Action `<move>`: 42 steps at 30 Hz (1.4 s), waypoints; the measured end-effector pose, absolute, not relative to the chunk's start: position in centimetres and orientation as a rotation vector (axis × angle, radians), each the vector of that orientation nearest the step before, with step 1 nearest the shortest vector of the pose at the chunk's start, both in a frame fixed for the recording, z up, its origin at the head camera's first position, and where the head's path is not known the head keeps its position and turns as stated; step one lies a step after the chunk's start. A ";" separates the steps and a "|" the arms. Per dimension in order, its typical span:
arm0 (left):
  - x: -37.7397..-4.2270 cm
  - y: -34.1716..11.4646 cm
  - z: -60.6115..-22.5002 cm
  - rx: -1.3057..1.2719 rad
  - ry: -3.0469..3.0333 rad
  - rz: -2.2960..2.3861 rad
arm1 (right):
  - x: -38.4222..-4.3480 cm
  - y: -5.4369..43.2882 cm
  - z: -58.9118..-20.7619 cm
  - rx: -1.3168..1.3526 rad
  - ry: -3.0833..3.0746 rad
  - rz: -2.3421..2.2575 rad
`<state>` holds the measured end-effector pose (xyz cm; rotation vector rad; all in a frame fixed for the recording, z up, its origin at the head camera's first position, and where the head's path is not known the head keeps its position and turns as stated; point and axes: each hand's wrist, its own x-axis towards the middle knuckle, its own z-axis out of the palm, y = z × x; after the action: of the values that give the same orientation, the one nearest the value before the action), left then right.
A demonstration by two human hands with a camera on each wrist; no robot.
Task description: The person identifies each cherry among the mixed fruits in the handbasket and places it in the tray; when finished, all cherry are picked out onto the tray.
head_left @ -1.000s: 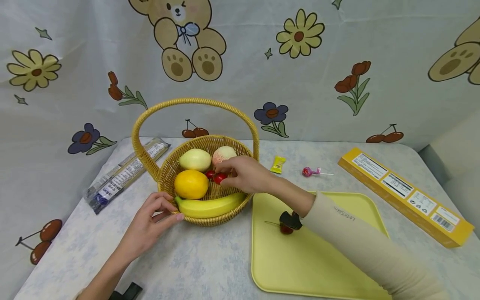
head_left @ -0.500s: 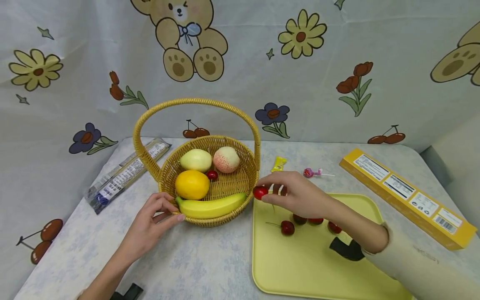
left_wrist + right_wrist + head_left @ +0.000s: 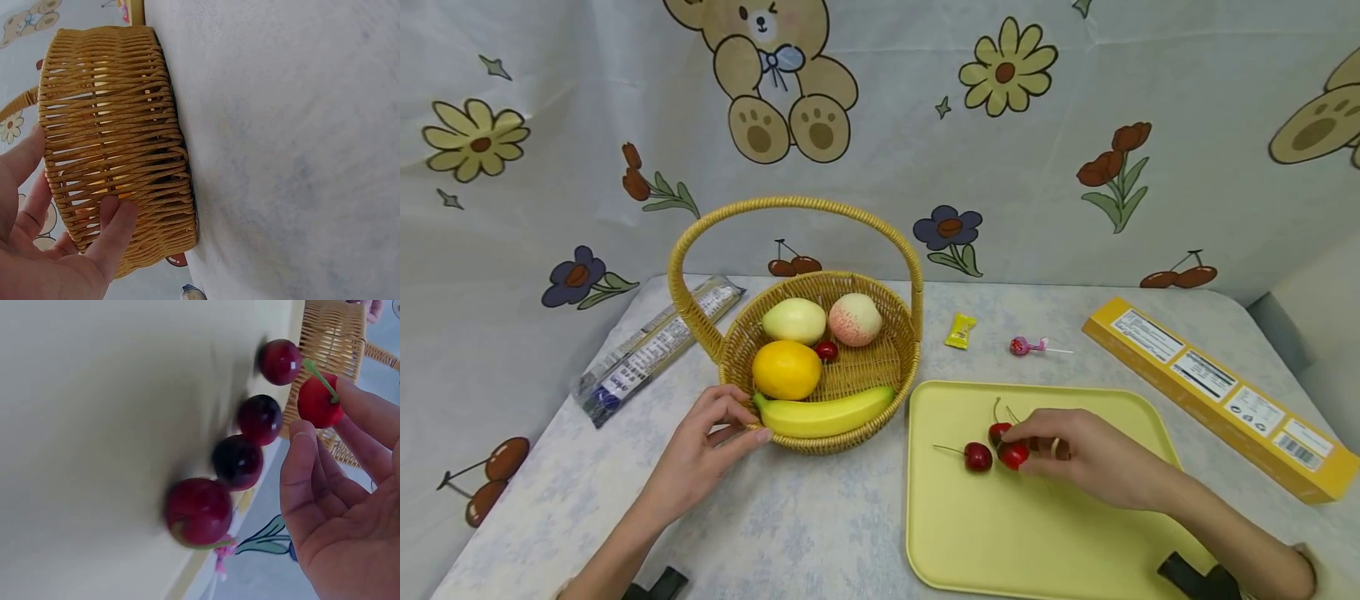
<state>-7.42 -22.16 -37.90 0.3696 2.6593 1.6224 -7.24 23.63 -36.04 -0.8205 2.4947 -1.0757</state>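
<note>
My left hand (image 3: 711, 437) grips the near-left rim of a wicker basket (image 3: 829, 447), with fingers on both sides of its wall (image 3: 119, 125) in the left wrist view. Inside lie a banana (image 3: 827, 416), an orange-yellow fruit (image 3: 786, 371), a pale yellow-green fruit (image 3: 793, 322), a peach (image 3: 855, 320) and one cherry (image 3: 827, 352). Over the yellow tray (image 3: 970, 542), my right hand (image 3: 1078, 457) pinches a bright red cherry (image 3: 315, 403) with a green stem between thumb and fingertips. Several darker cherries (image 3: 280, 361) sit on the tray below; in the head view the hand hides some.
Behind the tray lie a yellow-wrapped candy (image 3: 960, 331) and a lollipop (image 3: 1037, 346). A long orange-yellow box (image 3: 1213, 392) is at the right. Left of the basket is a long clear-and-printed packet (image 3: 658, 350). The basket's tall handle (image 3: 793, 203) arches above it.
My right hand has taken a cherry out of the basket and carried it right, over the tray beside the other cherries. My left hand has stayed on the basket rim.
</note>
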 end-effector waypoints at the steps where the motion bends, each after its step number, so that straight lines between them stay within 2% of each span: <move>1: -7.4 -22.1 -37.9 0.370 2.657 1.623 | -7.0 24.0 -36.2 -0.819 2.496 -1.072; 12: -7.4 -21.9 -37.9 0.354 2.648 1.624 | -6.3 25.2 -37.7 -0.816 2.544 -0.989; 27: -7.6 -21.8 -37.8 0.356 2.654 1.611 | -6.6 25.0 -37.5 -0.898 2.607 -0.940; 42: -7.4 -22.0 -37.8 0.333 2.661 1.592 | -8.6 18.2 -35.5 -0.956 2.704 -1.166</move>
<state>-7.42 -22.02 -37.79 0.3327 2.6614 1.5922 -8.63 18.25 -35.54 -0.9560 2.7038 -1.1661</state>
